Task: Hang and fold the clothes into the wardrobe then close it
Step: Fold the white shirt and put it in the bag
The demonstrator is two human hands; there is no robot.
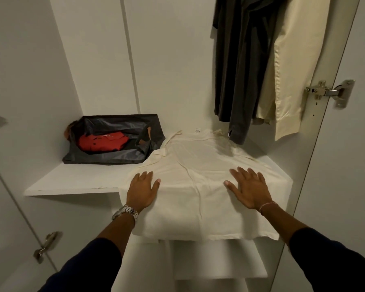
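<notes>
A cream garment (198, 165) lies spread flat on the white wardrobe shelf (72, 182), its lower part hanging over the front edge. My left hand (142, 189) rests flat on its left side, fingers straight. On the garment's right side my right hand (248, 188) presses down with fingers spread. Above right, a dark grey garment (238, 70) and a cream garment (291, 66) hang inside the wardrobe.
A dark open bag (114, 142) with a red garment (102, 141) inside sits at the back left of the shelf. The open right door (346, 165) shows a metal hinge (330, 92). A lower shelf (219, 264) lies below. The left door hinge (47, 246) is at lower left.
</notes>
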